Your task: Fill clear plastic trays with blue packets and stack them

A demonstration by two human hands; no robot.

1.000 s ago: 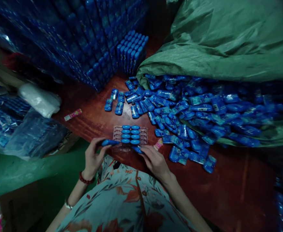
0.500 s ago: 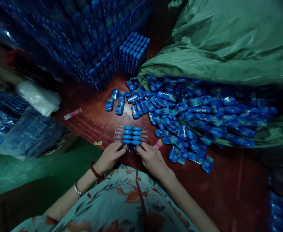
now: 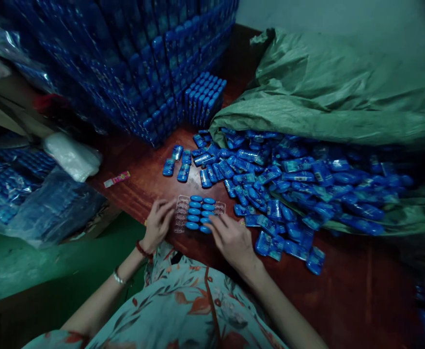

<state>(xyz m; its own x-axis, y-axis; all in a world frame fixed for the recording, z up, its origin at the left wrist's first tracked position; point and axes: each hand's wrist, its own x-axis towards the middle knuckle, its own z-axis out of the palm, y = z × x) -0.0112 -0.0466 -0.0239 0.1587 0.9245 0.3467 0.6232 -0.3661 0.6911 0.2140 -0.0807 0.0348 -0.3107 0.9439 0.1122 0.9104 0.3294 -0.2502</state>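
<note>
Resting on clear tray: two hands, left hand, right hand; ten blue capsules

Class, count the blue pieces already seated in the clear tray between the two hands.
9 visible in the clear tray: two columns, five left, four right. The right hand may hide more.

1 tray — 2 hands.
</note>
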